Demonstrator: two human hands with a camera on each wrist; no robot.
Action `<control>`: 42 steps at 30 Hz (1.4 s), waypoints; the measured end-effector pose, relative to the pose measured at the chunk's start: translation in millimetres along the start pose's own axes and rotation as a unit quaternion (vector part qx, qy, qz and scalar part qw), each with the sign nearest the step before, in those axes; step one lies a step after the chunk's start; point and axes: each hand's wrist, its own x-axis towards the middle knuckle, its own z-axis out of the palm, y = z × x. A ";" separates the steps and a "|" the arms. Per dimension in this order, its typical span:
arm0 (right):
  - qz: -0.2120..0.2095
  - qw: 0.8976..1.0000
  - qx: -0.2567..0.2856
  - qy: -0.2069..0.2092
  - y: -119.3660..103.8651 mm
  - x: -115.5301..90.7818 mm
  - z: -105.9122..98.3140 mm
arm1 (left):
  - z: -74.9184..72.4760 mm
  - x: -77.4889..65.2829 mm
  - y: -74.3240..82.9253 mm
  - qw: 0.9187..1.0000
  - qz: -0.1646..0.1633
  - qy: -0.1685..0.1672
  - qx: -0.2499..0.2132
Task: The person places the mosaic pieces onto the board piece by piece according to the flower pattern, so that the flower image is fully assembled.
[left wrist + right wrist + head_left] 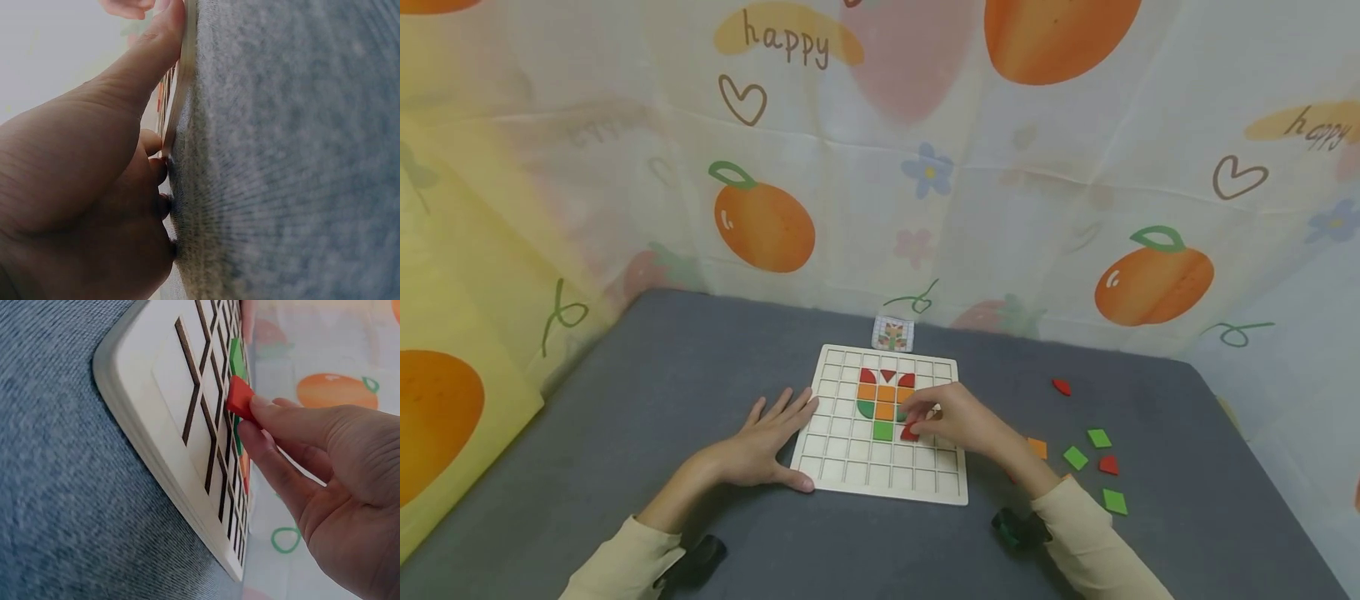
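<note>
A white gridded board (pixel 835 471) lies on the dark grey table, with red, orange and green tiles set in its squares. My left hand (pixel 760 448) rests along the board's left side, fingers spread and thumb at the near left corner. Between thumb and fingertips my right hand (pixel 957 418) pinches a red tile (pixel 239 395), close over a square just right of the bright green tile (pixel 883 431). Orange tiles (pixel 885 412) form the middle of the pattern. A red triangle (pixel 888 375) sits at its top. The right fingers partly cover the pattern's right side.
A small patterned card (pixel 892 333) stands behind the board. Loose tiles lie to the right: a red leaf-shaped one (pixel 1062 387), a red one (pixel 1108 465), several green ones (pixel 1115 502) and an orange one (pixel 1037 447) beside the right forearm. A printed cloth hangs behind the table.
</note>
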 end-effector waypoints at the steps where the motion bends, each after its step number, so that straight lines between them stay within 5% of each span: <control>1: 0.002 1.000 0.001 0.000 0.1 0.6 0.3 | 0.0 0.2 0.1 1.000 -0.001 0.000 0.000; 32: 0.018 0.999 -0.033 0.015 -2.9 2.5 9.4 | -0.9 -1.5 1.9 1.000 0.002 0.007 0.001; 42: 0.051 0.995 -0.058 0.063 20.9 -15.6 -20.6 | -1.1 -0.9 3.7 1.000 -0.003 0.003 -0.003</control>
